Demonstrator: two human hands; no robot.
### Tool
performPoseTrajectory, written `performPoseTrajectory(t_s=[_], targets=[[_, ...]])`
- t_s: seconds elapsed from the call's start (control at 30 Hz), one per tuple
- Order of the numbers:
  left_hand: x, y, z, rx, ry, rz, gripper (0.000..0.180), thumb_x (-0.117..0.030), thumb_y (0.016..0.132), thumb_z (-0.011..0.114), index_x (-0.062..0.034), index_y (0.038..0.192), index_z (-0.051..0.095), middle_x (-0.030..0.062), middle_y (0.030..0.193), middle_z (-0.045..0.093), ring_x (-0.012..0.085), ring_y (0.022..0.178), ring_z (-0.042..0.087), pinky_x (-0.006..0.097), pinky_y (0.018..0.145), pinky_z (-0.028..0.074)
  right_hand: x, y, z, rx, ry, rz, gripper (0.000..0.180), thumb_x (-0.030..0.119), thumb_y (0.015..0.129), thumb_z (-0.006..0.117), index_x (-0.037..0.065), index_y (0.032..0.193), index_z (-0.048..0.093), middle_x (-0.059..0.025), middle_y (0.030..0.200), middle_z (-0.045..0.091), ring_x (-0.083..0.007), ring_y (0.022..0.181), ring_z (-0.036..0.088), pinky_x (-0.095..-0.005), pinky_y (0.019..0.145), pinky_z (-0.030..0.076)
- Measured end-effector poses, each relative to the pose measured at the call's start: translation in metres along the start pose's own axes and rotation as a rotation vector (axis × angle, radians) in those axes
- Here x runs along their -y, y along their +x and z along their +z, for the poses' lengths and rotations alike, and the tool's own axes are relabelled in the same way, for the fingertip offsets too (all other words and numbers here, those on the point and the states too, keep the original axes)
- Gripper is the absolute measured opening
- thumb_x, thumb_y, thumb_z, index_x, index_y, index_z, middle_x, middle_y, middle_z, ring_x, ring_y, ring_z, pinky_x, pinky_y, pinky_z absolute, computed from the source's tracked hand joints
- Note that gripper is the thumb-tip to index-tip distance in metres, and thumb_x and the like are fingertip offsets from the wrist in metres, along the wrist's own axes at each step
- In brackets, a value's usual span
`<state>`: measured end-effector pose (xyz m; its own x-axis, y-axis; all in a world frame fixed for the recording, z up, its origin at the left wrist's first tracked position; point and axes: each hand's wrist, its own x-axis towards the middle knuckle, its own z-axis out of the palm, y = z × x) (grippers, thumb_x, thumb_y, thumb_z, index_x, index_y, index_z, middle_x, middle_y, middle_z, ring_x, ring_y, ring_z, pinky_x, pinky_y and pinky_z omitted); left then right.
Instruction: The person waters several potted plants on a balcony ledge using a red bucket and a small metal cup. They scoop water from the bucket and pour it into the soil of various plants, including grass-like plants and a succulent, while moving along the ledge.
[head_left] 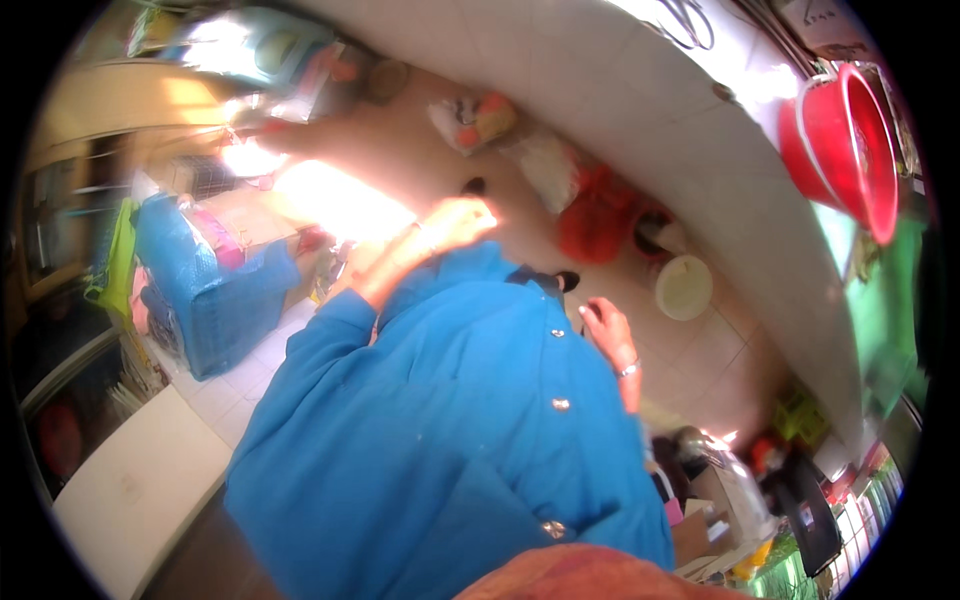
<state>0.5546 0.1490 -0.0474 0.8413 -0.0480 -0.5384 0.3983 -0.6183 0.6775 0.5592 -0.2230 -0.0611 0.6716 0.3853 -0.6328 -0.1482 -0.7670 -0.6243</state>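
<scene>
My left hand (pixel 462 222) is out in front of my blue buttoned shirt (pixel 470 400), in strong sunlight. Its fingers look curled together, and glare and blur hide whatever may be inside them. Low at my right side hangs my right hand (pixel 608 330), with a bracelet (pixel 629 369) at the wrist. Its fingers are loosely bent and apart, and nothing shows in them. Beyond it on the tiled floor, a pale round tub (pixel 684 287) is the nearest object. The dark tips of my shoes (pixel 567 281) show past the shirt hem.
Red plastic bags (pixel 596 215) and a whitish bag (pixel 545 172) lie along a long pale counter (pixel 640 100). A red bucket (pixel 825 140) stands on the counter. To the left are a blue bag (pixel 215 290) and a white board-like surface (pixel 140 490). Boxes (pixel 715 510) crowd the lower right.
</scene>
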Motion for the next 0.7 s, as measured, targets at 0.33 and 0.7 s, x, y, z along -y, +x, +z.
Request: performPoseTrajectory(t_s=[0.33, 0.7], targets=[[0.024, 0.102, -0.319, -1.184, -0.089, 0.536, 0.024, -0.019, 0.099, 0.059, 0.0015, 0.112, 0.061, 0.0113, 0.090, 0.067, 0.0199, 0.086, 0.064, 0.032, 0.079, 0.052, 0.157, 0.077, 0.017, -0.033, -0.032, -0.209, 0.041, 0.027, 0.092, 0.065, -0.001, 0.121, 0.060, -0.0213, 0.116, 0.066, -0.0326, 0.100, 0.067, -0.0384, 0.086, 0.053], [0.002, 0.215, -0.412, -1.483, -0.316, 0.630, 0.028, -0.024, 0.099, 0.056, 0.0006, 0.110, 0.065, 0.0151, 0.095, 0.068, 0.0262, 0.088, 0.062, 0.036, 0.082, 0.049, 0.183, 0.092, -0.011, -0.003, -0.149, -0.146, 0.040, 0.031, 0.090, 0.066, -0.002, 0.114, 0.063, -0.0215, 0.108, 0.067, -0.0366, 0.100, 0.064, -0.0411, 0.087, 0.052]])
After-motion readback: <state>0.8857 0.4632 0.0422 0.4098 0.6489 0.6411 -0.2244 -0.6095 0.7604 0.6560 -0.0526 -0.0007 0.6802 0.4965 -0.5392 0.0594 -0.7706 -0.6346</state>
